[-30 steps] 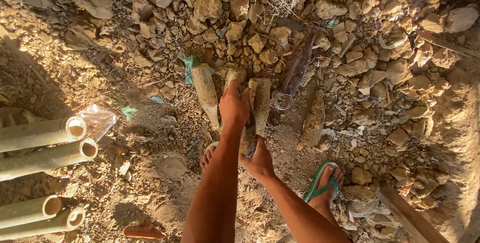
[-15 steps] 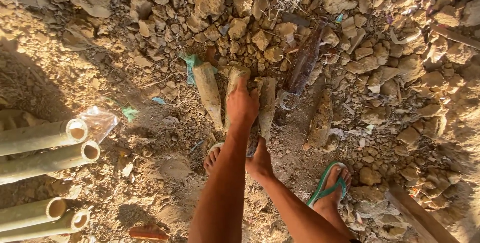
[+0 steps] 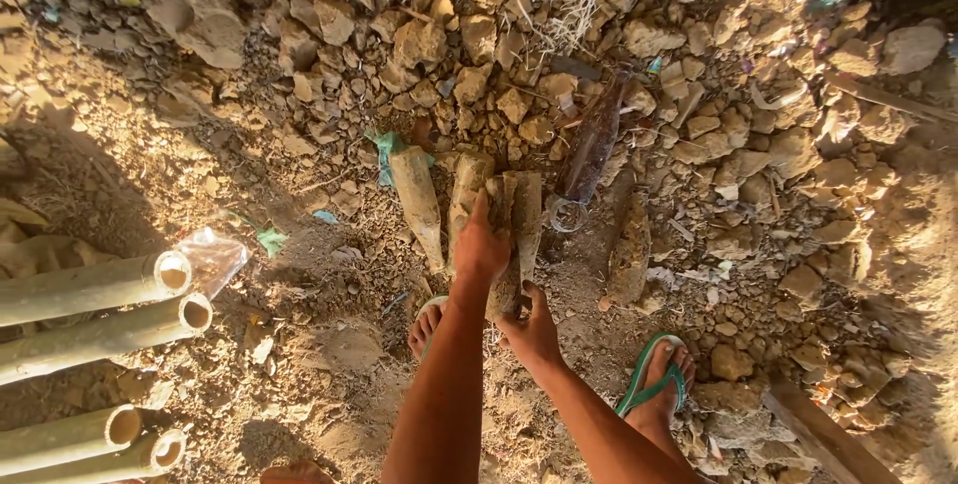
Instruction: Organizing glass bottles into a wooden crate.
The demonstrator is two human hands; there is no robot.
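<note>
Here both hands (image 3: 504, 279) grip a mud-caked bottle (image 3: 504, 244) between neighbouring bottles.

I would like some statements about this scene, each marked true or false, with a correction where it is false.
1. Both hands touch a muddy bottle that lies on the ground. True: the left hand rests on top of the muddy bottle, and the right hand is at its lower end.
2. The bamboo poles lie at the right edge. False: the bamboo poles lie at the left edge.
3. The sandal is red. False: the sandal is green.
4. A dark glass bottle lies among the stones, to the right of the hands. True: the dark glass bottle lies there, with its open mouth toward the person.
5. The ground is smooth concrete. False: it is dry soil and loose stones.
</note>
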